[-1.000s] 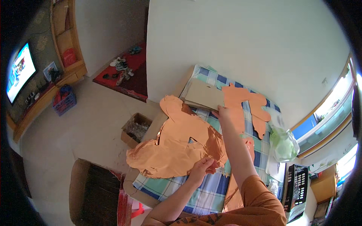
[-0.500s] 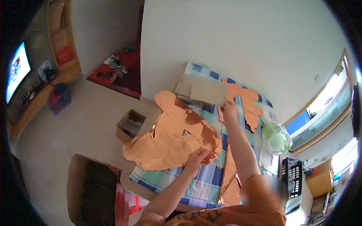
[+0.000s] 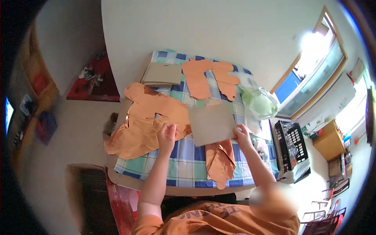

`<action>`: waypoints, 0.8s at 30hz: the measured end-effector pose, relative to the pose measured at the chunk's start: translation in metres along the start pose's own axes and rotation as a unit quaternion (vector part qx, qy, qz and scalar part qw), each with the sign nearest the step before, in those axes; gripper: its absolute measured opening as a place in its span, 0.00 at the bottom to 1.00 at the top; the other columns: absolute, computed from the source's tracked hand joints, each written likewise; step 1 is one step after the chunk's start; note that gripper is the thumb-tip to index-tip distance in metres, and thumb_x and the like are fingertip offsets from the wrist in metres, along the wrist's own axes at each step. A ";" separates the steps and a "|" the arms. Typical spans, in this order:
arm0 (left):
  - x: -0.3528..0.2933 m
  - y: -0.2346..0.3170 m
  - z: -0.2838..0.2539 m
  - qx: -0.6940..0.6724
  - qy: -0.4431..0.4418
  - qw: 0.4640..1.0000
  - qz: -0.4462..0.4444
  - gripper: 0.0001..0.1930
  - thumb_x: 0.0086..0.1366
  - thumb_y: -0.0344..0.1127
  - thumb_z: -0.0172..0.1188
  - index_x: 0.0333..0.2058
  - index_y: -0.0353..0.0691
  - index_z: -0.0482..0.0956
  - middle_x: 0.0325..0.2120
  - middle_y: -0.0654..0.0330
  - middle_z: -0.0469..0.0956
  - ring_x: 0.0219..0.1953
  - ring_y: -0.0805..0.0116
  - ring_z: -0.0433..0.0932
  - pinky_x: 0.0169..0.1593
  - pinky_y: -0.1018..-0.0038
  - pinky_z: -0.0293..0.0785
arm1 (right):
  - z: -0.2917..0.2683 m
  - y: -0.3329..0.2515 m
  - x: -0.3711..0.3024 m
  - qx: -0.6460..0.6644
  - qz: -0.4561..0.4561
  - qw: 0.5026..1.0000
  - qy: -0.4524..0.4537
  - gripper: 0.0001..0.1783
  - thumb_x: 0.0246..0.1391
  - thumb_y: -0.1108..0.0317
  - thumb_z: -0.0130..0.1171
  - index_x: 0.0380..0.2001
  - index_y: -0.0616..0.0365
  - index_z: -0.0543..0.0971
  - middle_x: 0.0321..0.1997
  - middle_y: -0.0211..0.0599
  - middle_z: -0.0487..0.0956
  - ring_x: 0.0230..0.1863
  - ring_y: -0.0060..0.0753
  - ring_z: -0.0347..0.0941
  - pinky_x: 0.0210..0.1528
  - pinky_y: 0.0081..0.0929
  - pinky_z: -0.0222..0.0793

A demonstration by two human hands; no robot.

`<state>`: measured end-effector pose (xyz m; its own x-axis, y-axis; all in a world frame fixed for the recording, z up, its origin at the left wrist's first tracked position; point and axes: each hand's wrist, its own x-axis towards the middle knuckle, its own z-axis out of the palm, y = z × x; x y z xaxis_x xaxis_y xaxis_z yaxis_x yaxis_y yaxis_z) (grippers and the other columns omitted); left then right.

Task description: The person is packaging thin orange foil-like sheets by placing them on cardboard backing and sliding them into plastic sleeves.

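Observation:
A grey-beige cardboard sheet hangs over the middle of the table, its right edge pinched in my right hand. My left hand is closed in front of a large, flat rose-gold foil balloon; whether its fingers grip the foil is hidden. That balloon lies spread and wrinkled across the left of the table. Below the cardboard, a narrow folded foil piece points toward me, its far part covered by the sheet. Two more flat foil balloons, a left one and a right one, lie at the back.
A cardboard stack rests at the table's far left on the checked tablecloth. On the right side lies a pale green plastic bag, with a black crate beyond. An open carton stands at lower left.
My right hand has brought a cardboard sheet from the stack toward me and right, over the table's middle. The view has swung right. My left hand stays near the large balloon.

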<state>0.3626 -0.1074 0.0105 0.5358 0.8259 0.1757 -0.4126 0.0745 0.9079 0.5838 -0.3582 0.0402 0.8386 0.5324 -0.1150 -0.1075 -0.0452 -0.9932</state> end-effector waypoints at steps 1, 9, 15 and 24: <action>-0.003 -0.005 0.004 0.008 -0.006 1.000 -0.001 0.06 0.66 0.33 0.57 0.33 0.37 0.77 0.26 0.62 0.79 0.26 0.77 0.76 0.31 0.78 0.72 | -0.008 0.009 -0.014 -0.014 0.019 1.000 -0.005 0.09 0.58 0.68 0.55 0.42 0.52 0.72 0.34 0.31 0.78 0.32 0.24 0.75 0.28 0.24 0.74; -0.033 -0.006 0.039 0.450 -0.139 0.842 0.262 0.07 0.57 0.30 0.61 0.36 0.39 0.79 0.36 0.56 0.77 0.42 0.56 0.75 0.46 0.63 0.73 | -0.063 0.035 -0.082 0.152 -0.023 0.974 0.166 0.13 0.59 0.70 0.51 0.47 0.51 0.72 0.35 0.28 0.75 0.32 0.21 0.72 0.29 0.21 0.71; -0.043 -0.027 0.051 0.655 -0.086 0.738 0.137 0.20 0.56 0.43 0.65 0.39 0.33 0.76 0.37 0.49 0.73 0.43 0.51 0.72 0.46 0.62 0.73 | -0.076 0.058 -0.098 0.145 -0.023 0.975 0.168 0.10 0.61 0.71 0.50 0.45 0.52 0.72 0.35 0.28 0.75 0.34 0.20 0.72 0.29 0.17 0.69; -0.041 -0.034 0.074 0.638 -0.097 0.745 0.172 0.28 0.48 0.46 0.72 0.42 0.32 0.74 0.40 0.49 0.72 0.45 0.51 0.72 0.48 0.62 0.72 | -0.077 0.075 -0.099 0.165 -0.098 0.971 0.144 0.09 0.63 0.71 0.48 0.46 0.54 0.69 0.37 0.32 0.78 0.35 0.19 0.72 0.32 0.17 0.68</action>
<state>0.4089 -0.1856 0.0009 0.7067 0.5686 0.4211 0.4192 -0.8159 0.3981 0.5336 -0.4790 -0.0244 0.9696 0.2428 0.0286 -0.0553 0.3317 -0.9418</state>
